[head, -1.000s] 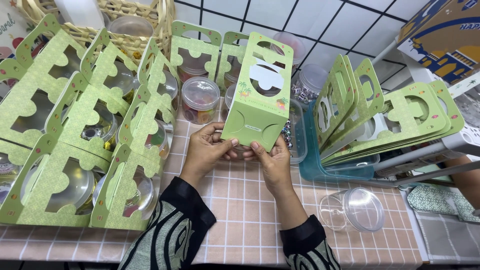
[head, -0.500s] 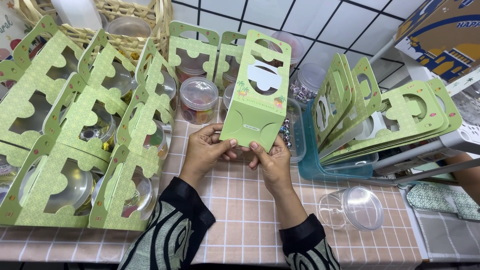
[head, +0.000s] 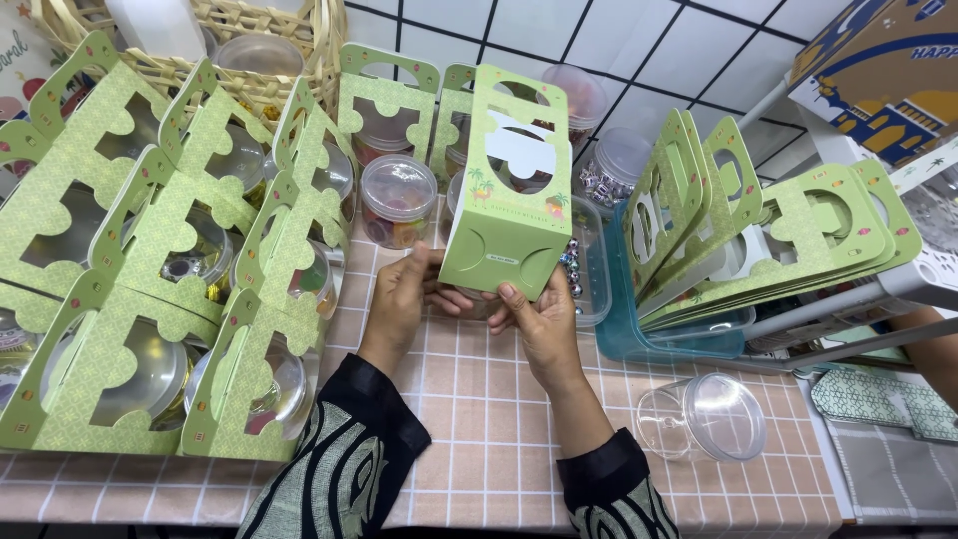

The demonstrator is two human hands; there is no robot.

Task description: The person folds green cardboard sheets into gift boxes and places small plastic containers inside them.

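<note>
Your left hand (head: 399, 299) and right hand (head: 539, 317) hold one green cardboard window carton (head: 507, 190) above counter centre, bottom flaps closed. Finished cartons (head: 150, 299) fill the left edge; flat blanks (head: 758, 230) wait right.

Place: a home packing table for gift sweets, it seemed.
Surface: a checked cloth (head: 479, 399) covered the table.
Wall: white tiles (head: 649, 50) stood behind.
Stock: rows of filled green carriers (head: 150, 299), flat ones in a tray (head: 639, 339), jars (head: 397, 200), a wicker basket (head: 289, 60).
</note>
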